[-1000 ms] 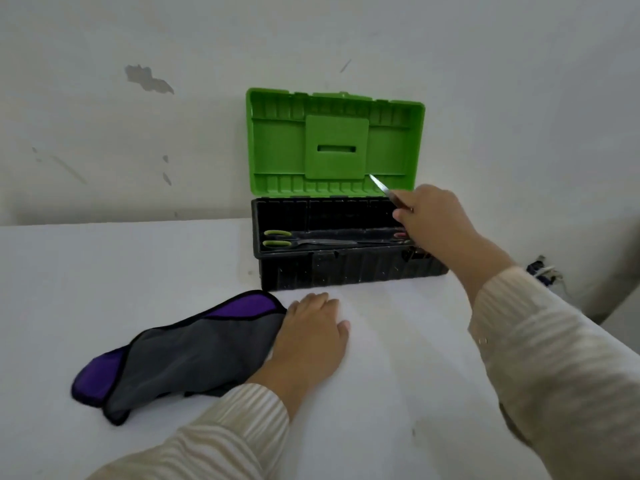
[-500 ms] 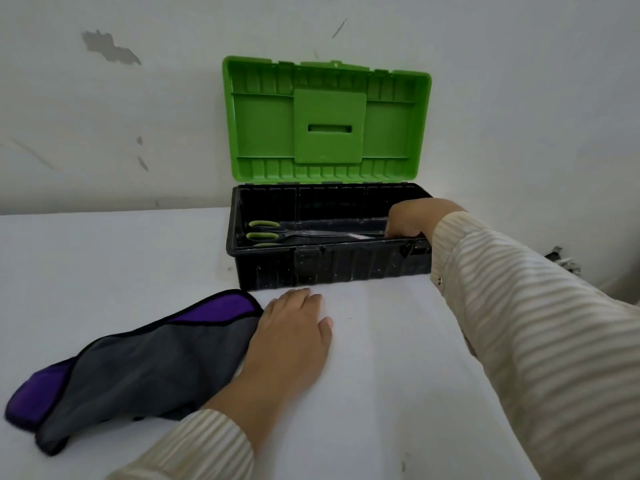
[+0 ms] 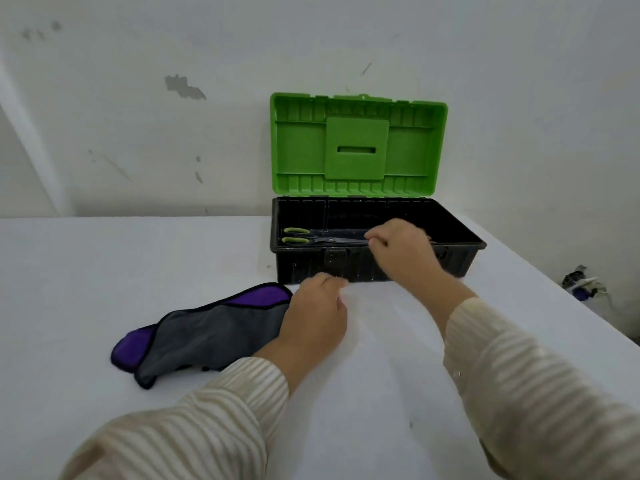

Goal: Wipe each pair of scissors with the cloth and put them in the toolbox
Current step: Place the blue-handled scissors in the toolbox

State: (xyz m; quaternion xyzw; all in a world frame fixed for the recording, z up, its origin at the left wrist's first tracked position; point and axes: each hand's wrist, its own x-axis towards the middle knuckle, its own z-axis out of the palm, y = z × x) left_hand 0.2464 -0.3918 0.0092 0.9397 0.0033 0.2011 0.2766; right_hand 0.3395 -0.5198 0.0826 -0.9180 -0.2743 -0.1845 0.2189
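Green plastic forms the raised lid [image 3: 356, 147] of the toolbox [image 3: 311, 265], which is stood open against the marked wall [image 3: 138, 133], with its black base set on the white surface [image 3: 104, 271]. Scissors [image 3: 311, 239] with green handles are laid inside the base along the front wall, handles to the left and blades pointed right. The blade tips are met by the right grip [image 3: 401, 251], a bare hand held over the front rim with its fingers curled. It is blurred, and whether anything is pinched in it cannot be told. The left grip [image 3: 311, 317], also a bare hand, is rested palm down on the surface just before the toolbox, fingers relaxed and nothing held. Its outer edge is touched by the cloth [image 3: 214, 334], grey with a purple lining and black trim, which is spread to the left on the surface. Both wrists are covered by cream striped sleeves [image 3: 519, 375]. Some cables [image 3: 581, 282] are seen beyond the right edge of the surface.
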